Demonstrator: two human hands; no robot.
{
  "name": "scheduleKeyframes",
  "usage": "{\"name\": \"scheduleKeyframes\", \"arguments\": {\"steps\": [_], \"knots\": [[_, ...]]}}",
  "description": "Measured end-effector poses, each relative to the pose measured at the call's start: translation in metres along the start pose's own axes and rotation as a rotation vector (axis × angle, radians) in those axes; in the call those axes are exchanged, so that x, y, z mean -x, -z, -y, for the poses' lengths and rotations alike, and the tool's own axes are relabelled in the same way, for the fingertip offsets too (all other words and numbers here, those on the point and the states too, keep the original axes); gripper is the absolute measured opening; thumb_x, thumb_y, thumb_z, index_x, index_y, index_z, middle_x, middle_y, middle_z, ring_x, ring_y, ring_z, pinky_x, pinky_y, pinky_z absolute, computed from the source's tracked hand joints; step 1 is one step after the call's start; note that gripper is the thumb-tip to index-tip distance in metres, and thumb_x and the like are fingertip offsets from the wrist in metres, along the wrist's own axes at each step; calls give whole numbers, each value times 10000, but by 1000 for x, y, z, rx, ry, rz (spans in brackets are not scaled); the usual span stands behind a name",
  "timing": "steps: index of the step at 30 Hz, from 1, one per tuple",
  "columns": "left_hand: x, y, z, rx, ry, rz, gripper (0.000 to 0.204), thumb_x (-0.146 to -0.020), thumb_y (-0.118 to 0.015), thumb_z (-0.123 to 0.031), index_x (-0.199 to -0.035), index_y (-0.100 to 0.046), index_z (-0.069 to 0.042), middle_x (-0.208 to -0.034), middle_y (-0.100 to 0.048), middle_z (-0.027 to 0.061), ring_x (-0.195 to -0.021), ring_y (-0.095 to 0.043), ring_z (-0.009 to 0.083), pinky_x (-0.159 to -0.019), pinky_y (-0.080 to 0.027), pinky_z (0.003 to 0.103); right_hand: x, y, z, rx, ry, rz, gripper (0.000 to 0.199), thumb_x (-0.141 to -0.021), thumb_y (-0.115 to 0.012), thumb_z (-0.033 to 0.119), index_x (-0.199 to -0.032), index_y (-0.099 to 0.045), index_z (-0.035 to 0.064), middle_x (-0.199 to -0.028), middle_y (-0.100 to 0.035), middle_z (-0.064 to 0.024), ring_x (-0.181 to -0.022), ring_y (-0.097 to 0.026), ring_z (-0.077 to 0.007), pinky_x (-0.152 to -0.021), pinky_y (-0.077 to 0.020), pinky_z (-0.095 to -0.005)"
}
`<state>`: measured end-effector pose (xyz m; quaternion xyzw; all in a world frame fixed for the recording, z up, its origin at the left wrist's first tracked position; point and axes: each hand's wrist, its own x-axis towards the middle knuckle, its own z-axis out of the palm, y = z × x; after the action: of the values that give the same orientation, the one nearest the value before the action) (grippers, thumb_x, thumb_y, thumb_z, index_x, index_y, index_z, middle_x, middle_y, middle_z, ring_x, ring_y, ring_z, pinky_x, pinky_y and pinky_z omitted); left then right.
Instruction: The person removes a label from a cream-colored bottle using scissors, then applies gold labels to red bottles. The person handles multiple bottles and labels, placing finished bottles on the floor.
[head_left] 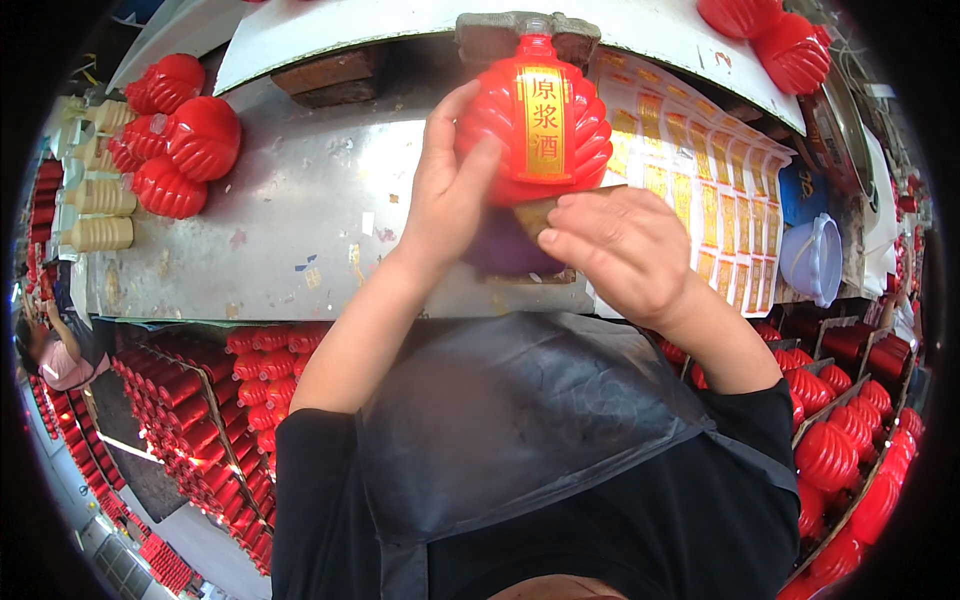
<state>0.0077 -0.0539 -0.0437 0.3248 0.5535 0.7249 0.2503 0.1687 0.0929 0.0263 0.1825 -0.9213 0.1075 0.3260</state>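
A round, ribbed red bottle (592,125) lies in front of me with its neck pointing away and a gold-and-red label (545,165) down its middle. My left hand (445,190) grips the bottle's left side, the thumb smeared by motion over its front. At the bottle's near end, my right hand (630,250) pinches a flat brown piece (533,218), its material unclear. Below that piece sits a dark purple shape (510,250), partly hidden. The bottle's neck rests at a grey, worn block (480,38).
Sheets of gold labels (738,215) cover the right of the metal table (200,265). Several red bottles (205,140) and beige bottles (100,232) stand at left. A white board (330,35) runs across the back. A pale blue bucket (812,262) stands far right. Stacked red bottles (830,455) flank me.
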Motion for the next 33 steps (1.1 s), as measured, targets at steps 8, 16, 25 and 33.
{"name": "scheduleKeyframes", "arguments": {"steps": [8, 16, 25, 33], "knots": [[-4, -3, -10, 88, 48, -34, 536, -1066, -581, -184, -1536, -380, -25, -1476, -510, 124, -1343, -504, 193, -1155, -404, 356, -7, -12, 3, -6, -11, -62, 289, -707, -768, 55, -995, -787, 67, -1002, -762, -87, -914, -744, -228, -771, -560, -343], [-20, 1, -18, 59, 68, -38, 552, -979, -693, -204, -1433, -447, -11, -1404, -543, 142, -1293, -542, 219, -1110, -450, 375, -54, -9, -50, -53, -432, -73, 276, -870, -727, 29, -1142, -682, 20, -954, -693, -165, -860, -692, -376, -746, -561, -436], [-80, 3, -35, -304, 301, 97, 742, -804, -865, -204, -1369, -441, 23, -1212, -643, 119, -1123, -638, 172, -997, -525, 322, -86, -11, -107, -118, -504, 120, 347, -939, -698, 46, -1284, -664, 41, -1067, -730, -163, -952, -728, -335, -849, -578, -375], [-63, -1, -44, -166, 176, 136, 817, -754, -902, -148, -1418, -448, -1, -1306, -624, 108, -1217, -604, 175, -1082, -485, 339, -79, 4, -72, -101, -336, 42, 294, -867, -726, 46, -1159, -684, 37, -963, -703, -145, -860, -716, -342, -750, -580, -400]]}}
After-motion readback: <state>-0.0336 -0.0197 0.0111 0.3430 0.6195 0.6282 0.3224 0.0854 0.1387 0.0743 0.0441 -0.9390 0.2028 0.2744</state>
